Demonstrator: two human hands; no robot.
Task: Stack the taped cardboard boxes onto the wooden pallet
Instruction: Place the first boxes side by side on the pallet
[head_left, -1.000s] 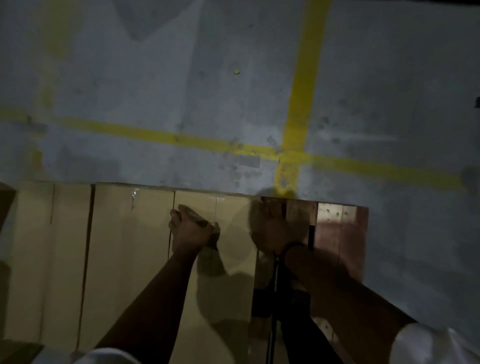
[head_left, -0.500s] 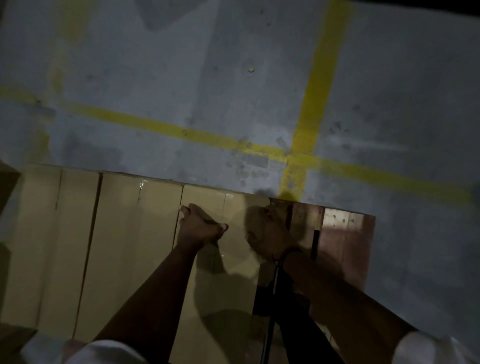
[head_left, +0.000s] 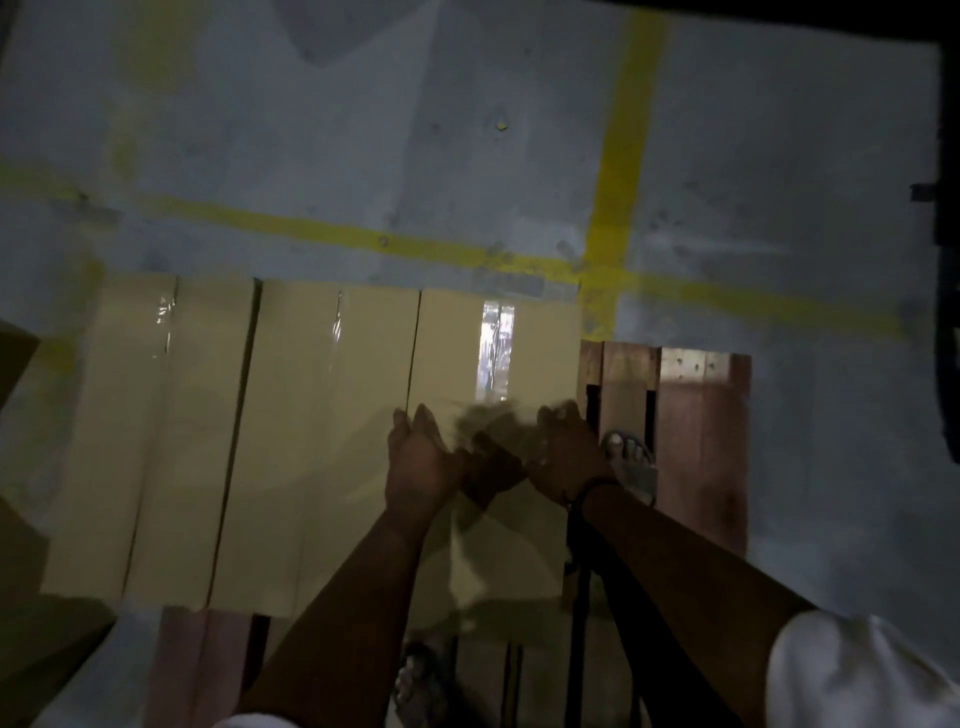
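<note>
Boxes: three taped cardboard boxes (head_left: 322, 441) lie side by side on the wooden pallet (head_left: 701, 431), with their far edges in one row. Bare slats show to the right and at the near left.
Hands: the left hand (head_left: 421, 467) and right hand (head_left: 566, 462) are close together over the rightmost box (head_left: 493, 364), the right one at its right edge. Both are smeared, so I cannot tell whether they press, grip or merely hover.
Foot: a sandalled foot (head_left: 631, 462) stands on the slats just beside that box.
Risk: a shove at the right edge could skew the box against its neighbour or leave a gap in the row. Fingers could be nipped in the seam between boxes, and the foot could slip into the dark slot between slats.
Hidden: the arms cover the near end of the rightmost box, and the boxes cover most of the pallet. The dim brown shape at the left edge is perhaps more cardboard.
</note>
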